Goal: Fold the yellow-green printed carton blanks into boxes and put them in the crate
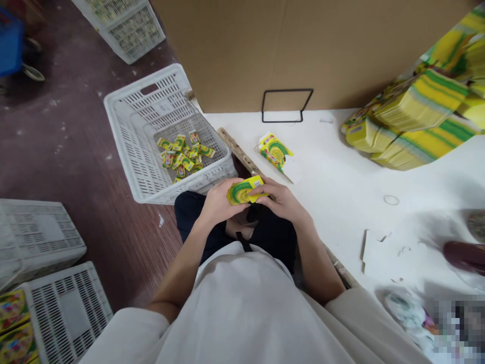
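Note:
A small yellow and green box [239, 192] is held between both hands above my lap. My left hand [221, 201] wraps round its left end. The fingers of my right hand [279, 200] are closed on its right end. To the left, a white plastic crate [125, 136] holds several small yellow-green boxes [185, 161] in a loose pile. On the white table [322, 177], just beyond my right hand, lies a yellow-green printed carton piece [276, 151].
Stacks of flat yellow-green cartons [417, 121] lie at the table's right back. A black wire frame [287, 105] stands by the large cardboard wall [303, 50]. More white crates [49, 227] stand at the left. A rubber band [391, 199] and a dark red object [464, 257] are at the right.

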`<state>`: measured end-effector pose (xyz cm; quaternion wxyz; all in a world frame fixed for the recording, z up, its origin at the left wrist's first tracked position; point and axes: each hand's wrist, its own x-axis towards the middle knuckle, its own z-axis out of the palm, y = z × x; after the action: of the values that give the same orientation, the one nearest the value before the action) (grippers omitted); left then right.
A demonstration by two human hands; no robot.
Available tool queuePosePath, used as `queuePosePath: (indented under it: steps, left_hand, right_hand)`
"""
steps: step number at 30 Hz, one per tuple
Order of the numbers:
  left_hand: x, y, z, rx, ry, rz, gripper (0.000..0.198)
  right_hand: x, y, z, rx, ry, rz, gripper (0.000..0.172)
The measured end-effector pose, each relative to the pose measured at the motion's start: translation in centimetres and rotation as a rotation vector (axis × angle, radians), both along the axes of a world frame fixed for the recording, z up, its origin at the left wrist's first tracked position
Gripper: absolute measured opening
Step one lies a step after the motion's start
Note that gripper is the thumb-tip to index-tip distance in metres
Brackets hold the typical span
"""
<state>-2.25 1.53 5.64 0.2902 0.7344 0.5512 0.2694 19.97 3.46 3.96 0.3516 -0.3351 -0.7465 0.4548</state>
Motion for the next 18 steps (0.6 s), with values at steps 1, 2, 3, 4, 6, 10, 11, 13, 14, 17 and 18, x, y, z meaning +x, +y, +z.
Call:
queuePosePath:
  steps: [1, 2, 3, 4, 6, 10, 11, 13, 14, 17, 18]
  left_hand:
    - [0.1, 0.0, 0.0, 0.008, 0.009, 0.010, 0.059]
    - [0.2, 0.1, 0.0, 0.017, 0.020, 0.025, 0.059]
    - [0.3, 0.1, 0.0, 0.027, 0.028, 0.042, 0.059]
    - [0.5, 0.1, 0.0, 0.038, 0.034, 0.055, 0.059]
    - [0.9, 0.1, -0.1, 0.060, 0.032, 0.066, 0.059]
    - [1.7, -0.2, -0.6, 0.104, 0.008, 0.096, 0.055]
    - [1.9, -0.4, -0.7, 0.117, 0.014, 0.120, 0.054]
    - [2.3, -0.7, -0.9, 0.139, 0.037, 0.177, 0.057]
    - [2.4, -0.8, -1.0, 0.144, 0.048, 0.200, 0.058]
    - [2.7, -1.1, -1.3, 0.142, 0.049, 0.213, 0.058]
    - [2.7, -1.2, -1.3, 0.139, 0.044, 0.205, 0.058]
  right_hand:
    - [-0.2, -0.1, 0.0, 0.005, -0.011, -0.016, 0.034]
    - [-0.4, -0.2, 0.0, 0.011, -0.024, -0.037, 0.032]
    - [-0.7, -0.4, 0.0, 0.019, -0.037, -0.062, 0.032]
    - [-1.0, -0.6, -0.1, 0.029, -0.046, -0.091, 0.032]
    - [-1.5, -1.0, -0.3, 0.038, -0.050, -0.149, 0.043]
    - [-2.1, -1.3, -0.8, -0.023, -0.018, -0.210, 0.074]
    - [-2.2, -1.3, -1.0, -0.048, -0.008, -0.227, 0.074]
    - [-2.5, -1.2, -1.2, -0.083, 0.004, -0.284, 0.069]
    - [-2.6, -1.2, -1.3, -0.092, 0.002, -0.316, 0.067]
    - [-3.1, -1.2, -1.3, -0.128, 0.014, -0.349, 0.065]
    - [-3.2, -1.2, -1.3, -0.162, 0.040, -0.347, 0.064]
